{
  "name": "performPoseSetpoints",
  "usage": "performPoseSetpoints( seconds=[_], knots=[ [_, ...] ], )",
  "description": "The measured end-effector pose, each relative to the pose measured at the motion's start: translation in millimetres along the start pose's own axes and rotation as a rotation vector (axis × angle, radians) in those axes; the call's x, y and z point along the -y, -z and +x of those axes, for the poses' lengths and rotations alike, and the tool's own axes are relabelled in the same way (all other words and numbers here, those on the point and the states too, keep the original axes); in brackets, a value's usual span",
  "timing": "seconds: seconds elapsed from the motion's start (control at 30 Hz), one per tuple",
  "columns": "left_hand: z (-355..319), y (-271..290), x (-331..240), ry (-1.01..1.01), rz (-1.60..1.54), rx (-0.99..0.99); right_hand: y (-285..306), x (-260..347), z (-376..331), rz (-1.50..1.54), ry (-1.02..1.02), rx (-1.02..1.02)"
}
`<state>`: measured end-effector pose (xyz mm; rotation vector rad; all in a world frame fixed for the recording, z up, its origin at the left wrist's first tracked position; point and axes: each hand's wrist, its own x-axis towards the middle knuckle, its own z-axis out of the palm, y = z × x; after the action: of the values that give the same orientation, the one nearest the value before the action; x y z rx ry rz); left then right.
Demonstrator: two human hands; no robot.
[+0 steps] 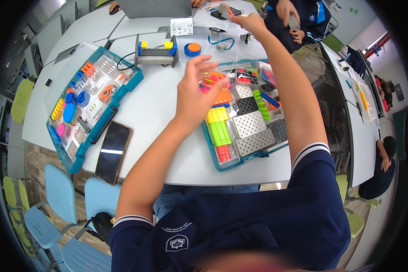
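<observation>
My left hand, fingers apart and holding nothing, hovers over the back left part of an open teal-rimmed parts case. Inside the case are yellow-green bricks, red bricks, a white perforated plate and a grey perforated plate. Stretched far forward, my right hand is closed on a small grey piece with an orange cable. The fingers partly hide that piece. Close by it, a dark flat device lies on the table.
A second parts case lies at the left, beside a black phone. Farther back stand a grey plate assembly, a blue-orange round part, a teal cable and a laptop. Another person's hands are at the back right.
</observation>
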<state>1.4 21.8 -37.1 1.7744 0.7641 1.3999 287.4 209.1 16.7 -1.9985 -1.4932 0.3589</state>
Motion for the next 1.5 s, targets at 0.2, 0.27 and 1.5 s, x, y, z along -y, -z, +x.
performPoseSetpoints(
  seconds=[0.2, 0.27, 1.5],
  knots=[
    [-2.2, 0.8, -2.5, -0.291, 0.302, 0.038, -35.1, 21.0, 26.1, -0.349, -0.19, 0.004],
    [-1.1, 0.6, -2.4, -0.362, 0.338, 0.043, -39.7, 25.5, 29.1, -0.382, -0.217, 0.018],
    [-53.7, 384.3, -12.1, 0.841, 1.48, -0.575, 60.6, 61.8, -343.4, -0.101, 0.714, 0.056]
  ],
)
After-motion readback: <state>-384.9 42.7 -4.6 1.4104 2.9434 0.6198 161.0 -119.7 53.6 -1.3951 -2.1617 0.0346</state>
